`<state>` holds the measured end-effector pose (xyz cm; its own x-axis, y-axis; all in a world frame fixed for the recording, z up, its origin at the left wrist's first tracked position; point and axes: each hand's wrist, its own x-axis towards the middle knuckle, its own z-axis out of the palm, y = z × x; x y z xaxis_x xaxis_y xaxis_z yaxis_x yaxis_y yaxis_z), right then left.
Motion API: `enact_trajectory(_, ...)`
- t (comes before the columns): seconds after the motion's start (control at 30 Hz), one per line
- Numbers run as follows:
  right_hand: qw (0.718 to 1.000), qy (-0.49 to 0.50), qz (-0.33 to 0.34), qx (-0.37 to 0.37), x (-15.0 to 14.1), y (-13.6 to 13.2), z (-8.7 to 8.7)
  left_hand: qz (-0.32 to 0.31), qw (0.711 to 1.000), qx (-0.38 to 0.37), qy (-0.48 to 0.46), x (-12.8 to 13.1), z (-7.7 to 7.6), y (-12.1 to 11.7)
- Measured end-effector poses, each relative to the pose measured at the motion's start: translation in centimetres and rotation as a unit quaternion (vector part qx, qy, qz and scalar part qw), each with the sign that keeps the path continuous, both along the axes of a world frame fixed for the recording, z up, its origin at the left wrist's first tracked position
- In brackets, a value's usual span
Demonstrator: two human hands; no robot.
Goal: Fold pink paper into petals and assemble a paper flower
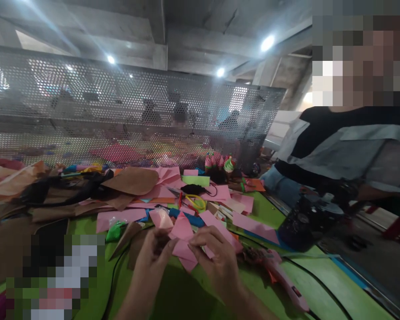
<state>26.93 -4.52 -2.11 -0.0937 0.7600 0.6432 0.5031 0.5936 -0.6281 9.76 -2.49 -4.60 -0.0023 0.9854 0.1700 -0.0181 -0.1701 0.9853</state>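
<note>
Between my two hands is a folded piece of pink paper (184,245), held up over the green tabletop (176,298). My left hand (156,251) pinches its left edge between thumb and fingers. On the other side, my right hand (216,251) grips the right edge the same way. Fold lines run across the paper, and a point sticks down below the fingers. A pink glue gun (282,273) lies on the table to the right of my right hand. Just behind the hands are more pink paper pieces (220,224) and a green plastic bag (116,231).
Scissors with a yellow handle (197,202) lie among paper scraps. Brown sheets (130,181) are heaped at the left back, before a perforated metal screen (126,115). Ice-cream-shaped figures (229,164) stand behind. A dark jug (303,220) and a person (346,146) are at right; black cables cross the table.
</note>
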Motion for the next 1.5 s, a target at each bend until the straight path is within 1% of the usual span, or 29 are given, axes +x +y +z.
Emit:
enact_trajectory(0.07, 0.999, -0.048, 0.002, 0.022, -0.2, -0.4, 0.1, -0.076, 0.988, -0.094, -0.095, 0.7, -0.5, -0.1)
enact_trajectory(0.13, 0.995, -0.095, 0.006, 0.043, -0.3, -0.7, 0.2, -0.105, 0.964, -0.163, -0.18, 1.4, -1.2, 0.0)
enact_trajectory(0.2, 0.988, -0.139, 0.006, 0.066, -0.6, -0.9, 0.3, -0.119, 0.939, -0.206, -0.247, 2.0, -1.9, 0.3)
enact_trajectory(0.27, 0.979, -0.179, 0.005, 0.099, -1.0, -1.1, 0.2, -0.139, 0.92, -0.229, -0.287, 2.2, -2.4, 0.5)
enact_trajectory(0.33, 0.968, -0.211, 0.008, 0.132, -1.4, -1.1, 0.1, -0.147, 0.909, -0.237, -0.311, 2.2, -2.6, 0.7)
enact_trajectory(0.4, 0.961, -0.235, 0.02, 0.144, -1.7, -1.2, 0.1, -0.139, 0.909, -0.234, -0.316, 1.9, -2.2, 0.7)
enact_trajectory(0.43, 0.96, -0.241, 0.03, 0.138, -1.8, -1.2, 0.1, -0.133, 0.912, -0.231, -0.31, 1.7, -1.9, 0.6)
enact_trajectory(0.5, 0.966, -0.228, 0.057, 0.106, -1.7, -1.3, 0.3, -0.123, 0.919, -0.228, -0.296, 1.1, -1.1, 0.5)
enact_trajectory(0.53, 0.973, -0.205, 0.07, 0.082, -1.5, -1.3, 0.5, -0.119, 0.92, -0.23, -0.293, 0.8, -0.8, 0.5)
enact_trajectory(0.6, 0.988, -0.131, 0.075, 0.021, -0.9, -1.1, 1.2, -0.1, 0.922, -0.244, -0.285, 0.2, -0.1, 0.5)
enact_trajectory(0.67, 0.996, -0.048, 0.064, -0.048, -0.2, -0.7, 1.8, -0.086, 0.928, -0.262, -0.251, -0.3, 0.4, 0.4)
enact_trajectory(0.73, 0.989, 0.016, 0.079, -0.122, 0.4, -0.2, 2.3, -0.114, 0.932, -0.274, -0.209, -0.6, 0.9, 0.2)
enact_trajectory(0.83, 0.958, 0.08, 0.139, -0.238, 0.9, 0.4, 2.3, -0.193, 0.923, -0.276, -0.188, -0.9, 1.5, -0.3)
enact_trajectory(0.87, 0.948, 0.091, 0.154, -0.265, 0.8, 0.6, 2.2, -0.213, 0.919, -0.276, -0.185, -1.0, 1.6, -0.5)
enact_trajectory(0.93, 0.936, 0.108, 0.167, -0.29, 0.6, 0.6, 1.9, -0.248, 0.913, -0.271, -0.175, -1.2, 1.7, -0.8)
enact_trajectory(1.0, 0.925, 0.137, 0.169, -0.312, 0.3, 0.6, 1.6, -0.276, 0.911, -0.264, -0.155, -1.3, 1.7, -0.9)
enact_trajectory(1.03, 0.914, 0.162, 0.171, -0.33, 0.1, 0.6, 1.4, -0.286, 0.912, -0.259, -0.143, -1.3, 1.7, -0.9)
enact_trajectory(1.07, 0.9, 0.189, 0.177, -0.35, 0.0, 0.5, 1.3, -0.289, 0.916, -0.249, -0.127, -1.3, 1.7, -0.8)
enact_trajectory(1.13, 0.871, 0.242, 0.186, -0.384, -0.1, 0.6, 1.0, -0.271, 0.936, -0.208, -0.084, -1.3, 1.6, -0.6)
enact_trajectory(1.2, 0.858, 0.286, 0.176, -0.389, 0.0, 0.8, 0.8, -0.222, 0.966, -0.128, -0.024, -1.3, 1.5, -0.2)
enact_trajectory(1.23, 0.856, 0.305, 0.165, -0.383, 0.0, 0.9, 0.8, -0.193, 0.978, -0.073, 0.012, -1.3, 1.4, -0.1)
enact_trajectory(1.27, 0.856, 0.321, 0.153, -0.375, 0.1, 1.0, 0.7, -0.169, 0.984, -0.015, 0.047, -1.3, 1.2, 0.1)
enact_trajectory(1.33, 0.855, 0.347, 0.135, -0.36, 0.2, 1.2, 0.7, -0.146, 0.979, 0.083, 0.115, -1.4, 0.9, 0.3)
enact_trajectory(1.37, 0.854, 0.358, 0.129, -0.354, 0.3, 1.2, 0.6, -0.148, 0.971, 0.116, 0.146, -1.4, 0.7, 0.4)
enact_trajectory(1.43, 0.849, 0.375, 0.124, -0.352, 0.4, 1.3, 0.3, -0.158, 0.955, 0.148, 0.202, -1.5, 0.5, 0.4)
enact_trajectory(1.5, 0.842, 0.389, 0.13, -0.351, 0.5, 1.4, -0.1, -0.161, 0.946, 0.154, 0.237, -1.5, 0.4, 0.3)
